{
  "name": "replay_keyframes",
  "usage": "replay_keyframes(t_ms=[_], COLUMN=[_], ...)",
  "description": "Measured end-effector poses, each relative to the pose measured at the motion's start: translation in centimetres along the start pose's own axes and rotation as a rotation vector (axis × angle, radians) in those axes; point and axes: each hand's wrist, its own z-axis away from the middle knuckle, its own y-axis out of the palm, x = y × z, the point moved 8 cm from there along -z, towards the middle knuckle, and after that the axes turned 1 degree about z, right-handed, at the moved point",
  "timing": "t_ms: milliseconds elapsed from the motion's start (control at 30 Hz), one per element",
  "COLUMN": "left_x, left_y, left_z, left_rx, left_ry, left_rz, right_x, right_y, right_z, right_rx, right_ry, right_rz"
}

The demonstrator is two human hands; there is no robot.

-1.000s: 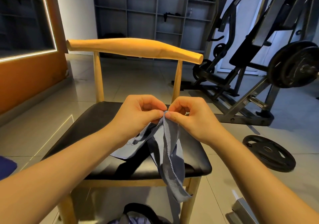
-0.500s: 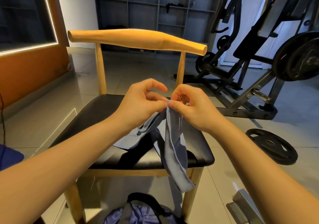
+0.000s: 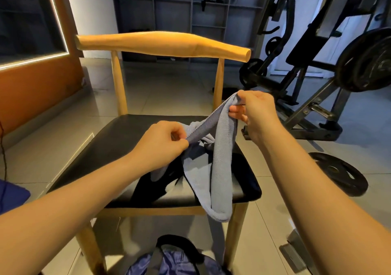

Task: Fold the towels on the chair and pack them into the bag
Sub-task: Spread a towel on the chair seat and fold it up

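A grey-blue towel [image 3: 220, 160] hangs over the black seat of a wooden chair [image 3: 118, 147]. My left hand [image 3: 160, 145] pinches the towel's edge low over the seat's middle. My right hand [image 3: 256, 111] pinches the same edge higher and to the right, so the hem runs taut between them. The rest of the towel droops in a twisted loop past the seat's front edge. A blue bag [image 3: 175, 262] with black handles sits on the floor below the chair's front, partly cut off by the frame.
A black weight plate [image 3: 338, 173] lies on the tiled floor right of the chair. A weight machine [image 3: 317, 63] stands behind it. A metal object [image 3: 296, 251] lies at the lower right. Blue fabric [image 3: 12, 194] shows at the left edge.
My hands, pinched together at one point before, have drawn apart: the right hand went up and right, the left stayed low, and the towel's edge now stretches between them.
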Motion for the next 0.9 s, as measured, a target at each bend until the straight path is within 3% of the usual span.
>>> replay_keyframes(t_ms=[200,333,433,567,667,800,900], left_x=[-5.3,-7.7,-7.5,-6.2,-5.8,-4.9,-3.7], left_y=[-0.6,5.0,10.0,12.1,11.9,10.9,7.9], left_z=[1.3,1.9,2.2,2.5,2.4,1.9,0.5], left_rx=[-0.202,0.025,0.180,0.131,0.078,0.157,0.271], left_ry=[0.159,0.195,0.164,0.039,0.076,0.067,-0.022], left_rz=[0.198,0.218,0.046,-0.235,-0.385,-0.308,-0.046], right_x=[-2.8,-2.8,-2.9,-2.8,-2.5,-2.2,-1.9], right_y=[-0.5,-1.4,-2.6,-3.8,-4.0,-4.2,-4.5], right_z=[-0.3,-0.1,0.2,0.5,0.6,0.3,-0.3], right_rx=[0.024,0.056,0.028,0.017,0.044,0.050,0.047], right_ry=[0.210,0.244,0.265,0.267,0.267,0.255,0.270], right_rz=[-0.178,-0.250,-0.261,-0.235,-0.216,-0.220,-0.207])
